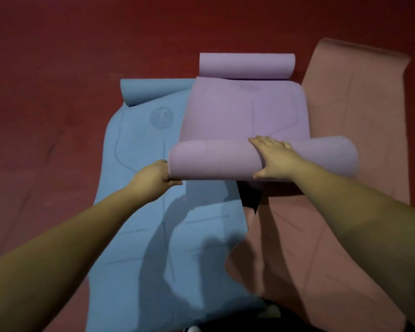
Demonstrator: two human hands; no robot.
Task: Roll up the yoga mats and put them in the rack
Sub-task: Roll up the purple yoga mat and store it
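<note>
Nearest, the blue mat (pixel 153 236) and pink mat (pixel 333 224) are spread flat on the red floor (pixel 58 56). Over them the purple mat (pixel 244 111) is half rolled: its left end is gripped by the left hand (pixel 153 174), while the roll is pressed under the flat, straight-fingered right hand (pixel 276 156). Farther off, its far end is seen curled.

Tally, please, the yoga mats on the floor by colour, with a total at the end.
Purple mat: 1, partly rolled, with the left hand at its end and the right hand on the roll
Blue mat: 1
Pink mat: 1
Total: 3 mats
</note>
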